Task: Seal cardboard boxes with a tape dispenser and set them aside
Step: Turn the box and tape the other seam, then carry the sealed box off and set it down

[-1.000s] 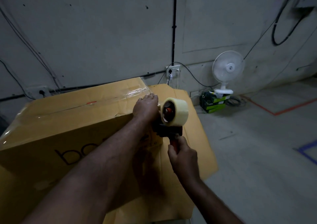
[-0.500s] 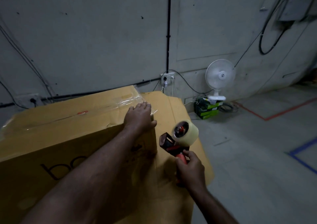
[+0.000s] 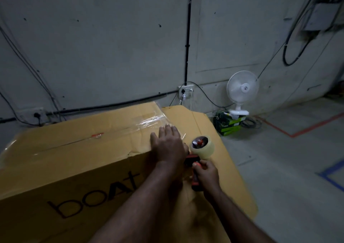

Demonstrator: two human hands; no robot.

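Cardboard fills the lower left of the view: a large brown cardboard box (image 3: 74, 168) printed "boAt" on its near side, lying with its top seam running left to right. A strip of clear tape (image 3: 149, 121) already covers that seam and shines wrinkled at the right end, beside the corner.

The left hand (image 3: 168, 146) lies on the top at that right end, its fingers (image 3: 168, 131) straight and pressed flat on the cardboard, holding nothing. Just to its right, off the box edge, the right hand (image 3: 206, 174) has its fingers curled round the red handle of the tape dispenser (image 3: 202, 147), roll uppermost and close against the left hand. A thin glint shows between hand and roll; in this dim light it may be a loose tape end, and I cannot tell whether the strip is cut free.

Behind the box a flat cardboard sheet (image 3: 229, 168) spreads to the right. Further off, a white fan (image 3: 242, 90) stands on green cartons (image 3: 229, 124) by the wall.

Judging from this, the top seam is nearly sealed. Smoothing the end over the corner looks left to do, and the box has yet to be set aside.
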